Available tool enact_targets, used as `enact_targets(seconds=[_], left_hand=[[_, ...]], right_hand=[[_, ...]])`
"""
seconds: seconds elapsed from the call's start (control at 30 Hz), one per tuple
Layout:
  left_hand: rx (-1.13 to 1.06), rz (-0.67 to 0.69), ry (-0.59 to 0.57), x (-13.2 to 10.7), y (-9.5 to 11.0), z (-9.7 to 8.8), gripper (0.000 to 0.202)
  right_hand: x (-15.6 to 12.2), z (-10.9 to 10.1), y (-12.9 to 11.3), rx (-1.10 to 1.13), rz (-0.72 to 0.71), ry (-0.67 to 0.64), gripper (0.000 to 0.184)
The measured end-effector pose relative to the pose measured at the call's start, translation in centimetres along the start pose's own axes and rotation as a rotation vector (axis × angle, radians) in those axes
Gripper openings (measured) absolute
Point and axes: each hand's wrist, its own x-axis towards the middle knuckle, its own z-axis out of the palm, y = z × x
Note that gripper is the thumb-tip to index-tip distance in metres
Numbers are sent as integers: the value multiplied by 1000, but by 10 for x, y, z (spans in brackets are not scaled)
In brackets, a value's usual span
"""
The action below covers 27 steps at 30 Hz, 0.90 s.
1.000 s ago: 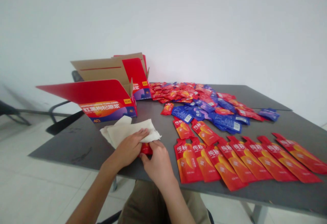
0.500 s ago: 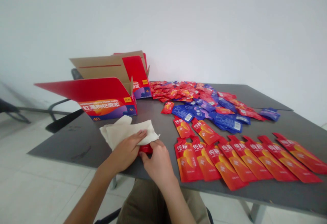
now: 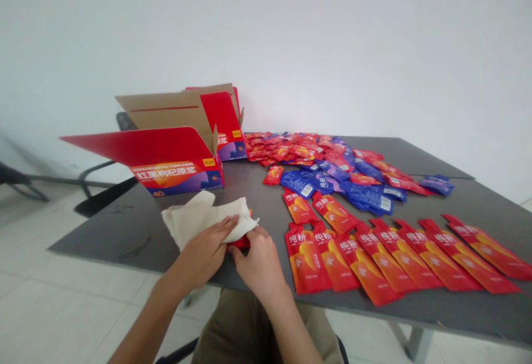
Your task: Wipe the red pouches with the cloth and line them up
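Note:
My left hand (image 3: 203, 250) presses a crumpled cream cloth (image 3: 199, 220) down around a red sachet (image 3: 241, 242), and only a sliver of the sachet shows. My right hand (image 3: 260, 264) pinches the sachet's exposed end from the near side, just under the cloth's edge. The two hands nearly touch. The rest of the sachet is hidden by the cloth and my fingers.
Right of my hands, several red sachets (image 3: 399, 259) lie in a row on the grey table (image 3: 116, 236). Behind them is a heap of red and blue sachets (image 3: 324, 159). An open red carton (image 3: 178, 173) stands at the back left.
The cloth has folded further over the red sachet, so less of the sachet shows. My hands have drawn slightly closer together.

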Motion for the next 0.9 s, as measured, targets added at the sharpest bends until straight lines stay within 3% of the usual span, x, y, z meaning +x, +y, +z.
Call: enact_targets(seconds=[0.1, 0.27, 0.33, 0.67, 0.8, 0.9], left_hand=[[37, -34, 15, -4, 3, 2, 60], [95, -57, -26, 37, -4, -4, 61], [102, -73, -12, 40, -8, -6, 60], [199, -308, 170, -39, -36, -12, 55], [190, -331, 230, -48, -40, -11, 52], [179, -332, 259, -49, -40, -11, 50]], right_hand=[[0, 0, 1, -9, -29, 3, 35], [1, -1, 0, -47, -25, 11, 42], [1, -1, 0, -60, -17, 2, 43], [1, -1, 5, -170, -21, -3, 56], [7, 6, -9, -404, -53, -1, 65], [18, 15, -29, -642, -57, -108, 60]])
